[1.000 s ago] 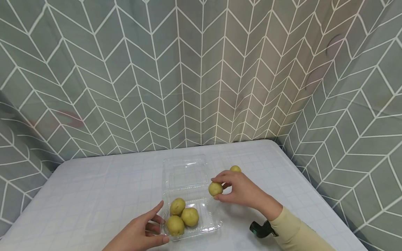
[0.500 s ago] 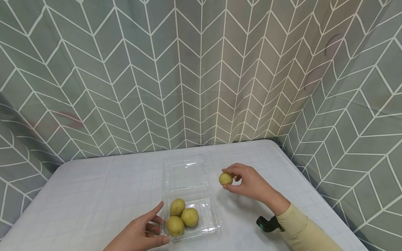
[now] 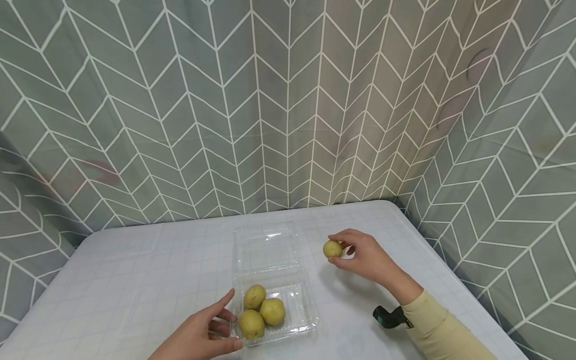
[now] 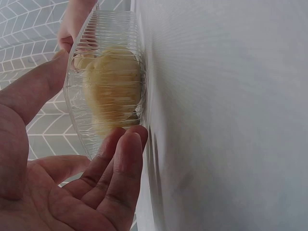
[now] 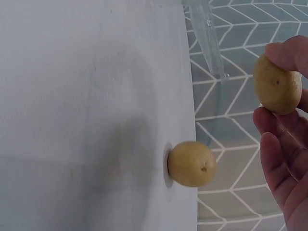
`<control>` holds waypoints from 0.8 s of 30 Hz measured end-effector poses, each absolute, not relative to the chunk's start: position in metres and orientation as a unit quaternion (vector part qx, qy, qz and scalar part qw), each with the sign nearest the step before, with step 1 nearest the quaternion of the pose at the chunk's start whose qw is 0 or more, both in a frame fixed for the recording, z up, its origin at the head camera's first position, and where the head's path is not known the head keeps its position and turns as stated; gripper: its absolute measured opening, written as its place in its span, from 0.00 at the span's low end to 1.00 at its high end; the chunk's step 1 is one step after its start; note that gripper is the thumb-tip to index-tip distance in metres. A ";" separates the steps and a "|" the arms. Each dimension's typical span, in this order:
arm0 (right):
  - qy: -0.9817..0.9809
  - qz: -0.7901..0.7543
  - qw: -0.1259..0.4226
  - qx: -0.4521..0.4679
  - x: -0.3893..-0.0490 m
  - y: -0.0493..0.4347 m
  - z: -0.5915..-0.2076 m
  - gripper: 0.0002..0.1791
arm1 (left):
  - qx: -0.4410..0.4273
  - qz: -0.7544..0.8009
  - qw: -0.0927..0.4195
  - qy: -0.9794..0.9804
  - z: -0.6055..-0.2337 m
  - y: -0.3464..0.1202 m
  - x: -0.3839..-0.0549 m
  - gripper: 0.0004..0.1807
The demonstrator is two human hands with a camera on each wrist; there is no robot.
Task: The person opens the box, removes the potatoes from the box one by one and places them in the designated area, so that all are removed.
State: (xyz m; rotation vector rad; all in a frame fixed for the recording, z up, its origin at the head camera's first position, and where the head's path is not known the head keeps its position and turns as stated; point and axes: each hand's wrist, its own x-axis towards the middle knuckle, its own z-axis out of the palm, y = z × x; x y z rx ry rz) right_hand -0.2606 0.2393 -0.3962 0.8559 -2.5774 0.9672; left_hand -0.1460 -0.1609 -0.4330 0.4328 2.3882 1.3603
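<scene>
A clear plastic clamshell box (image 3: 294, 305) lies with its lid (image 3: 265, 247) folded back on the table. Three round yellow fruits (image 3: 272, 311) sit in the left part of its base. At the box's left side is my left hand (image 3: 202, 327), fingers spread and fingertips touching the wall; in the left wrist view the fingertips (image 4: 127, 149) rest low against the ribbed side. My right hand (image 3: 366, 255) pinches another round yellow fruit (image 3: 332, 249) between thumb and fingers, above the table right of the lid. One more yellow fruit (image 5: 191, 163) stands on the table in the right wrist view.
A white cloth covers the table (image 3: 148, 280). Patterned grey curtains (image 3: 279, 100) hang behind it and on both sides. A black device (image 3: 388, 317) is worn at my right wrist, below the forearm.
My right hand has moved right and away from the box, carrying its fruit. The fruit on the table is now hidden in the head view. My left hand and the box have stayed put.
</scene>
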 end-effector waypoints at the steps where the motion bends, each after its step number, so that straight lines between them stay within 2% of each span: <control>1: -0.886 0.333 0.132 0.293 -0.261 0.241 -0.396 0.26 | 0.153 0.481 0.179 0.844 -0.433 -0.161 -0.146 0.53; 24: -0.907 0.322 0.166 0.215 -0.278 0.278 -0.403 0.27 | 0.151 0.481 0.180 0.845 -0.433 -0.161 -0.146 0.53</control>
